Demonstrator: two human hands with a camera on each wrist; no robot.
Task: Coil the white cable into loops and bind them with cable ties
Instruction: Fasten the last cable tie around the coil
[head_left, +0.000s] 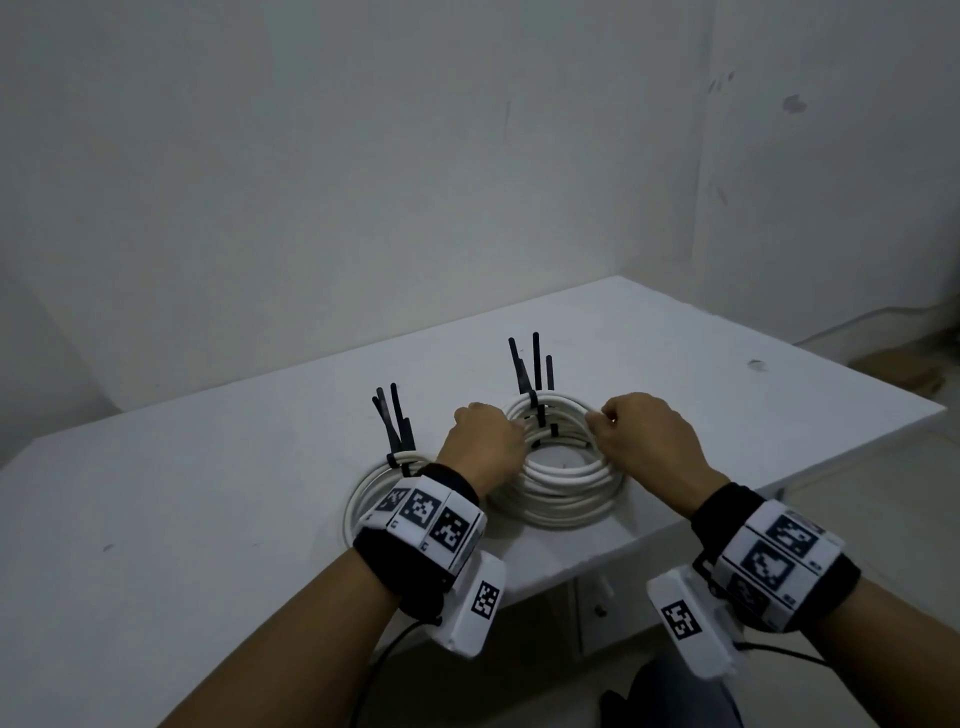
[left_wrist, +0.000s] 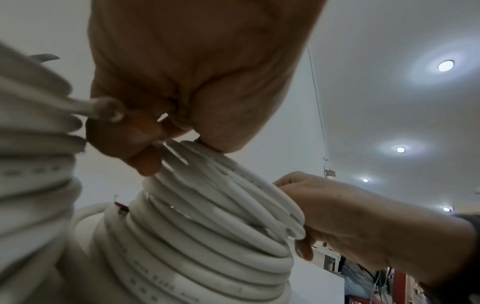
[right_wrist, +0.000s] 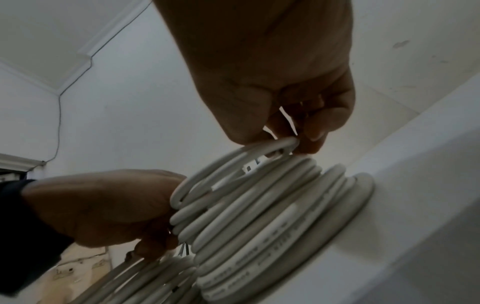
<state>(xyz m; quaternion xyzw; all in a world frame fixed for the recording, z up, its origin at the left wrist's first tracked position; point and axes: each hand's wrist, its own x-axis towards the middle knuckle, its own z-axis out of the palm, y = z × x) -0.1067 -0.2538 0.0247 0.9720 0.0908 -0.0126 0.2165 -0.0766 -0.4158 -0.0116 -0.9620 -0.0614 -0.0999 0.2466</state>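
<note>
— Both hands first: what are they doing?
— Left hand (head_left: 485, 441) is curled round the left side of the white cable coil (head_left: 558, 478), thumb and fingers pinching the upper loops. Right hand (head_left: 647, 441) pinches the top loop on the coil's right side between thumb and fingertips (right_wrist: 315, 131). The right wrist view shows that top loop lifted slightly clear of the turns under it.

— Now the rest, biggest thing down.
— White table (head_left: 208, 519), pushed into the corner of pale walls. The coil the hands hold sits close to the table's near edge, roughly midway along it, many turns stacked.

— Is it bound?
— Black cable ties (head_left: 535, 384) wrap its far side, their tails standing up and fanning out. How many, I cannot tell exactly; at least three tails show.

— Anything beside it?
— A second cable coil (head_left: 363, 493), just left of the first and partly hidden behind the left wrist. It lies flat and has its own bundle of black ties (head_left: 395, 421) on the far side, tails upright too.

— Do the two coils touch?
— From the left wrist view they sit right beside each other; whether they touch, I cannot say.

— Smaller details?
— Printed lettering (right_wrist: 244, 261) runs along the lower turns of the held coil, too blurred to read. Each wrist wears a dark band with black-and-white marker tags (head_left: 426, 514).
</note>
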